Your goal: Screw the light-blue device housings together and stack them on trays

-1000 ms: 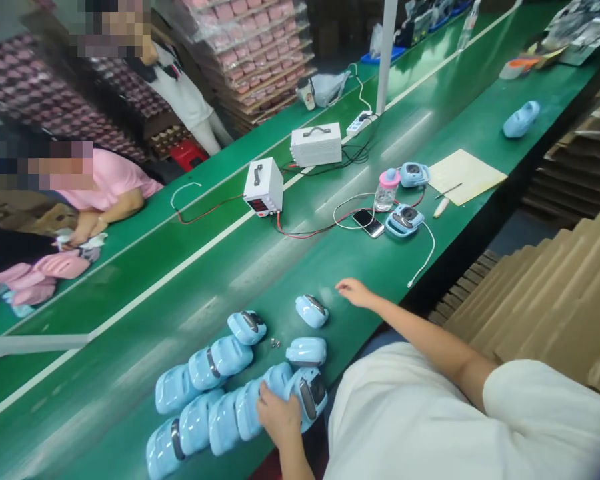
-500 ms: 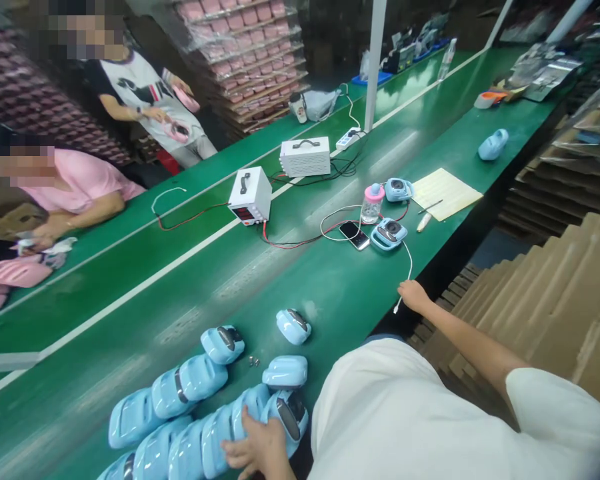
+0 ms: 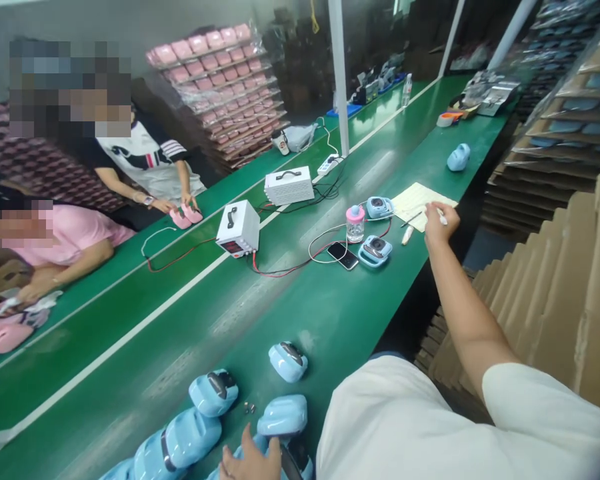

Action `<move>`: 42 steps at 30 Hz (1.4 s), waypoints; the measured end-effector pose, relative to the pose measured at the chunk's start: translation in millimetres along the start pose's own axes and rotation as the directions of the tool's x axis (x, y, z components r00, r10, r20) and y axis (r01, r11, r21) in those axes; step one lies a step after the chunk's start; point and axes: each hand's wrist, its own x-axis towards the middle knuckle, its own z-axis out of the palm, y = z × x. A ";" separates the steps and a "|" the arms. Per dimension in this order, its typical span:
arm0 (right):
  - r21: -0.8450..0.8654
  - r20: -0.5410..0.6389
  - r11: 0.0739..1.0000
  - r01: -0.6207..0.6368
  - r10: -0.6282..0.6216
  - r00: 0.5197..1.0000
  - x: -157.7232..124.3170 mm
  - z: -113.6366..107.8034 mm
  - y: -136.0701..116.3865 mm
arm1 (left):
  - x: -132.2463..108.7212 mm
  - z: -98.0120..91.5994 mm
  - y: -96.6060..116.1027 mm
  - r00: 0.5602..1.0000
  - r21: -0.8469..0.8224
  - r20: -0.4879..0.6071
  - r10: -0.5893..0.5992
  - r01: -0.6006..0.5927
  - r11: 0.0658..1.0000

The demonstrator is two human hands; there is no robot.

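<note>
Far left, two co-workers across the bench [image 3: 330,313] are handling pink shells [image 3: 186,217], well clear of us. Down at our edge the blue shells [image 3: 185,437] sit in packed rows, probably so they're in easy reach, with a few loose ones and some tiny screws [image 3: 250,407] just beside them. Our left hand [image 3: 250,461] rests on the nearest shell, looks like it's steadying it. The frame cuts the fingers off, so we can't tell whether they're gripping.

Mid-bench there's a white power box [image 3: 237,229] with red leads running to a phone [image 3: 343,255], a bottle [image 3: 355,223] and a blue camera [image 3: 375,250]. That cable mess lies between the shells and our reach.

Our right hand [image 3: 437,223] is stretched way out, hanging over the edge of the paper [image 3: 415,197], fingers curled tight on a small white bit [image 3: 443,217]; no idea what it is. A pen [image 3: 409,218] lies near it. Cardboard stacks [image 3: 555,287] crowd the right side.
</note>
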 end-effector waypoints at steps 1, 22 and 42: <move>0.040 -0.024 0.999 -0.021 0.022 0.999 14.3 13.2 -14.8 | 4.7 -3.7 3.9 0.999 -0.006 -0.034 0.023 -0.024 1.000; 0.345 0.605 0.933 0.105 -0.307 0.735 -72.9 25.3 -179.9 | 78.9 7.0 87.6 0.838 -0.424 0.012 0.545 -0.489 0.762; 0.647 0.726 0.763 0.006 -0.614 -0.310 -179.1 -3.0 -303.8 | 26.4 -90.2 73.5 0.944 -0.890 0.317 -0.089 0.264 -0.371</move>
